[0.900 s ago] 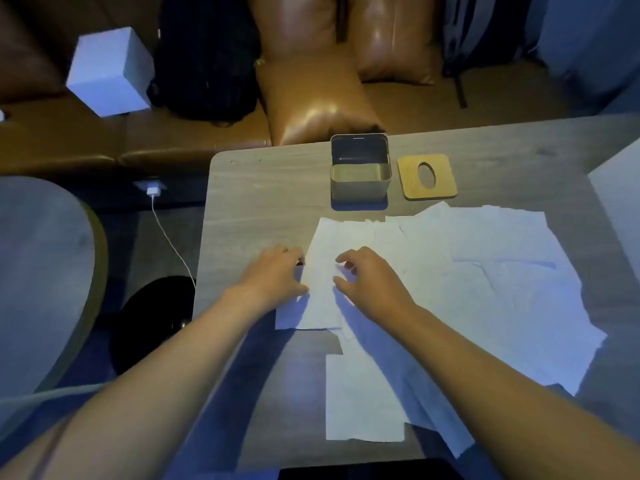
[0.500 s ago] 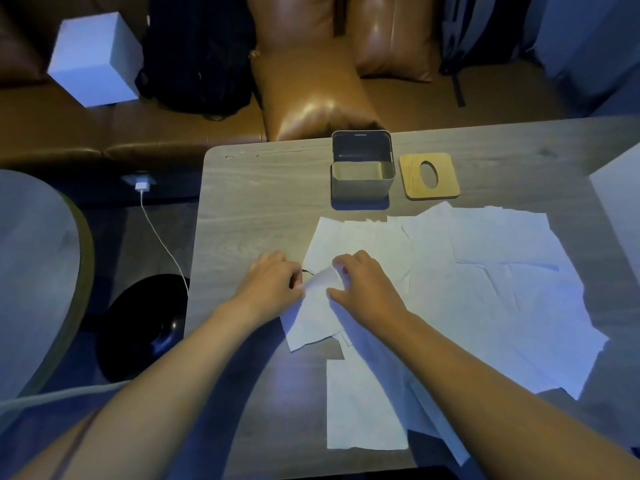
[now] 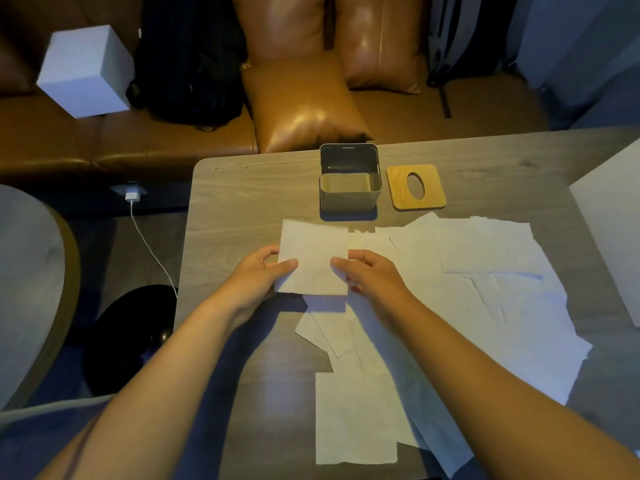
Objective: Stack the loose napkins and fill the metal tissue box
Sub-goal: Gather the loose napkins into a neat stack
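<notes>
Worktop: wood, dim light.
Napkin: light, limp, tearable; pinch side edges.
Left hand, right hand: each grip pinches it.

Lots of white here: the loose napkins spread out are plain white, same as the one napkin being held up, no print on any of them. The table is a greyish wood grain. The tissue box is a dull beige-gold metal with a dark inside, and its lid is light yellowish wood. The couch and cushion are shiny tan-brown leather. White cube, black bag, white charger cable.
</notes>
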